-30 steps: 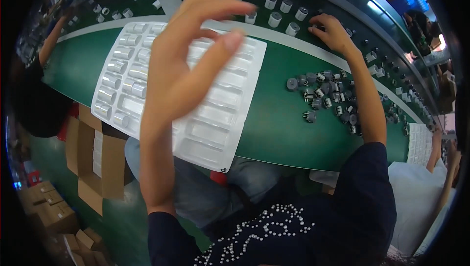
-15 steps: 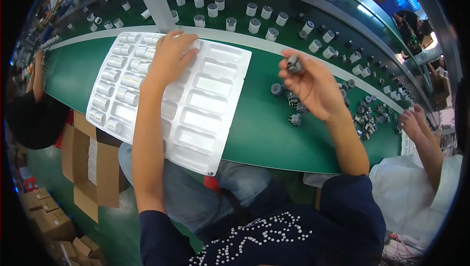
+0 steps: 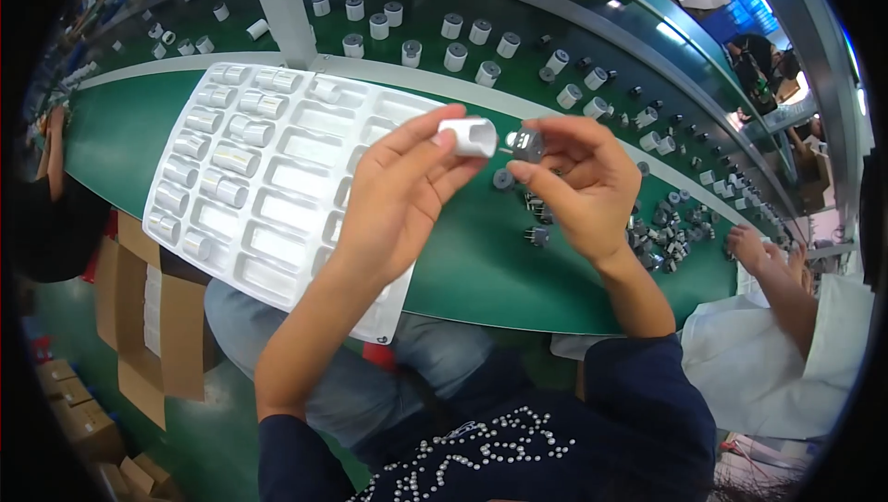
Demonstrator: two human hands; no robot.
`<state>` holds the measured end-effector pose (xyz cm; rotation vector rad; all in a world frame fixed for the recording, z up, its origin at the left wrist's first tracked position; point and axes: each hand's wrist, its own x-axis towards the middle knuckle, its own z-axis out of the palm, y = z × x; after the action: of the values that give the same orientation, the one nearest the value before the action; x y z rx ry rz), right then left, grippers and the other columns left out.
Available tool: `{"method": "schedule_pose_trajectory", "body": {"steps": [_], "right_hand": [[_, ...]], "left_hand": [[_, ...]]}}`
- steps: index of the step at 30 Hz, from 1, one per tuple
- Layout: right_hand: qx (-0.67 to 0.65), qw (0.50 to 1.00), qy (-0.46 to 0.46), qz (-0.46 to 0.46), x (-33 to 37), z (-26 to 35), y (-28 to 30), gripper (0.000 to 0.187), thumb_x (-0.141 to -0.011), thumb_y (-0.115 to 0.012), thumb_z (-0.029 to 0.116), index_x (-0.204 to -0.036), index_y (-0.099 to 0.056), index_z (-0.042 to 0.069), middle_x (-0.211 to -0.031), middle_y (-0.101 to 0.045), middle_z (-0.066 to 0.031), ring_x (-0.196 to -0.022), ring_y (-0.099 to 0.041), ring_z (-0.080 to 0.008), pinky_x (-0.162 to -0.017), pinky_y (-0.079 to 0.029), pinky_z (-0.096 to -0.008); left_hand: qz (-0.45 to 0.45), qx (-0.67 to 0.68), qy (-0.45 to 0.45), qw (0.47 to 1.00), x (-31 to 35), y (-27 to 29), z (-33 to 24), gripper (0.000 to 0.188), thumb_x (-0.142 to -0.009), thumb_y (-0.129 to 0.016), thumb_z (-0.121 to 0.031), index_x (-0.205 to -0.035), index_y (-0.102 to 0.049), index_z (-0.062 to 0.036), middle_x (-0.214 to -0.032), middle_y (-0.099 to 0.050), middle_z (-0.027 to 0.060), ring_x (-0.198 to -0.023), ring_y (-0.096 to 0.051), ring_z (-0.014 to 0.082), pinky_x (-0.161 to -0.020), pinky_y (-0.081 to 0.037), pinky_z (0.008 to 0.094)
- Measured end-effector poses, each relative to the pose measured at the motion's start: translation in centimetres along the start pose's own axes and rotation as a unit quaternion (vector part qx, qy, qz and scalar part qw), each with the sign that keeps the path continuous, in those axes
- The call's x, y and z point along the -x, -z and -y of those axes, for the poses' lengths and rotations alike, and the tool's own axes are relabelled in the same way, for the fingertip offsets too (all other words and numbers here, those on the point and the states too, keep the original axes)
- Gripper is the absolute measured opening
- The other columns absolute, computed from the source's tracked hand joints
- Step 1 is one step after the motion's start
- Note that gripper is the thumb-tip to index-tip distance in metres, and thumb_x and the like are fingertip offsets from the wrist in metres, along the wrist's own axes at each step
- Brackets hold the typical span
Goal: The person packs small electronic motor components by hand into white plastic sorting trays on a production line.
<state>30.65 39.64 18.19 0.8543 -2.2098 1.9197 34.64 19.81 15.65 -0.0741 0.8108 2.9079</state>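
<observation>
- Head view: the left hand is closed in a light pinch, thumb against fingers, on a white shell.
- The right hand is also pinched, thumb below and fingers above, on a dark plug.
- The shell could slip or roll, I judge, if the left pinch loosens: its side is round and looks smooth.
- The plug's prongs could catch the shell's rim and bend if the hands came together out of line.
- A dropped part could land on the tray or roll over the green bench, both lying below the hands.
- The shell lies at the left fingertips, nearly level, its open end clear of them and facing right.
- The plug sits at the right fingertips, its body partly covered by them, prongs pointing left at that opening.
- Shell and plug are just beside each other; the prongs are small here, so I cannot tell whether they touch the rim.
- The loose plugs lie on the bench, beyond and to the right of the right hand.
</observation>
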Motion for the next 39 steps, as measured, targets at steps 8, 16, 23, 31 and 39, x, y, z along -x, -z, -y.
{"method": "schedule_pose_trajectory", "body": {"steps": [8, 16, 23, 31, 39], "right_hand": [[0.136, 0.981, 0.123, 0.062, 0.2, -0.8, 1.6, 0.042, -0.073, -0.081, -0.009, -0.111, -0.064, -0.004, -0.113, -0.069, -0.0196, -0.097, -0.068, -0.0211, -0.084, -0.056, -0.0311], [-0.028, 0.999, 0.014, 0.037, 0.6, -1.3, 1.2, 0.045, -0.076, -0.077, -0.010, -0.118, -0.061, -0.004, -0.114, -0.069, -0.0188, -0.104, -0.068, -0.0240, -0.093, -0.055, -0.0348], [0.194, 0.974, 0.091, 0.076, 0.5, -0.6, 2.6, 0.041, -0.071, -0.085, 0.001, -0.109, -0.069, -0.002, -0.106, -0.073, -0.0143, -0.096, -0.070, -0.0212, -0.084, -0.053, -0.0296], [0.287, 0.932, 0.190, 0.114, 2.2, -1.1, 1.9, 0.042, -0.065, -0.084, 0.001, -0.105, -0.069, 0.002, -0.098, -0.069, -0.0114, -0.088, -0.070, -0.0255, -0.074, -0.056, -0.0308], [0.250, 0.951, 0.160, 0.082, 2.0, 0.0, 0.7, 0.042, -0.065, -0.084, 0.000, -0.105, -0.070, 0.002, -0.093, -0.067, -0.0105, -0.079, -0.067, -0.0214, -0.068, -0.055, -0.0287]], "left_hand": [[0.005, -0.023, -0.018, 1.000, 0.2, -0.9, 2.3, 0.033, -0.099, -0.056, -0.005, -0.130, -0.054, 0.0085, -0.123, -0.062, 0.0194, -0.110, -0.064, 0.0231, -0.101, -0.052, 0.0371], [-0.001, 0.018, -0.010, 1.000, 0.6, -1.2, 3.2, 0.033, -0.100, -0.054, -0.005, -0.130, -0.053, 0.0078, -0.125, -0.061, 0.0198, -0.114, -0.062, 0.0246, -0.104, -0.049, 0.0391], [-0.001, -0.018, -0.018, 1.000, 0.3, -1.0, 3.7, 0.034, -0.099, -0.054, 0.000, -0.131, -0.051, 0.0083, -0.125, -0.060, 0.0184, -0.114, -0.062, 0.0224, -0.105, -0.048, 0.0373], [0.056, -0.258, 0.001, 0.965, 0.5, -1.0, 5.1, 0.038, -0.093, -0.062, 0.003, -0.129, -0.051, 0.0076, -0.115, -0.065, 0.0132, -0.105, -0.065, 0.0162, -0.093, -0.053, 0.0274], [0.034, -0.346, -0.027, 0.937, 0.8, -1.4, 5.5, 0.034, -0.097, -0.062, -0.013, -0.125, -0.054, 0.0052, -0.096, -0.068, 0.0086, -0.086, -0.064, 0.0096, -0.075, -0.051, 0.0229]]}}
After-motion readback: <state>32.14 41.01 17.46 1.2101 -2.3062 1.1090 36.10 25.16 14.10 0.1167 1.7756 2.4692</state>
